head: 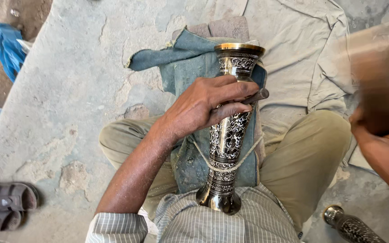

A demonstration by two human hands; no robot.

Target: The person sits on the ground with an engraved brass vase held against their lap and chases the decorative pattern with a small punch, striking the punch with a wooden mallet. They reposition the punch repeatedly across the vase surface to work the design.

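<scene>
Engraved brass vase (228,135) lies lengthwise, mouth pointing away.

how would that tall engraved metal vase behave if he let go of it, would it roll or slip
The vase looks round, polished metal, so it would probably roll and feel slippery. It seems stiff and fairly heavy. A cord over it and the blue cloth beneath likely check it, as does the left hand.

My right hand (379,121) is a blur at the frame's edge, so whatever its grip holds, I can't tell. A second vase (350,226) is cut off along the bottom.
</scene>
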